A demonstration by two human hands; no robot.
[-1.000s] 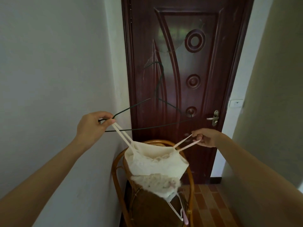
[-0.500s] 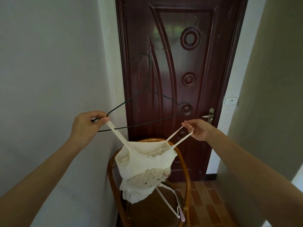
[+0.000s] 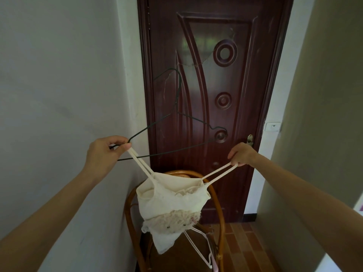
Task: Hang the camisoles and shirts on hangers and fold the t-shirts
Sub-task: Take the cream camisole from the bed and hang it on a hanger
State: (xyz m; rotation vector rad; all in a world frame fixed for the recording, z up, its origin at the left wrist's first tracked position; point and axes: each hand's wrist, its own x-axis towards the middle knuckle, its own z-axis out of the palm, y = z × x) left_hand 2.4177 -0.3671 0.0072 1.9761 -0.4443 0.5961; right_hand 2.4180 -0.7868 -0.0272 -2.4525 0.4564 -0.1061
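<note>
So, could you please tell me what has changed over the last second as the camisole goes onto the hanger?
The right hand has drawn its pair of straps up and outward, toward the free right end of the wire hanger, and the camisole has spread wider. Nothing was let go or newly taken. The left hand still pinches the hanger's left end together with the other straps, above the rattan chair.

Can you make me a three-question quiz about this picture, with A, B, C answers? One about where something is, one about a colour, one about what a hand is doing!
1. Where is the wire hanger?
A. on the floor
B. in the left hand
C. on the door handle

2. What colour is the camisole?
A. cream
B. blue
C. black

3. What is the right hand doing?
A. pinching a strap
B. pushing the door
C. hanging empty

Answers: 1 B, its end sits in that grip; 2 A, the fabric is pale; 3 A, the strap runs from its fingers.
</note>
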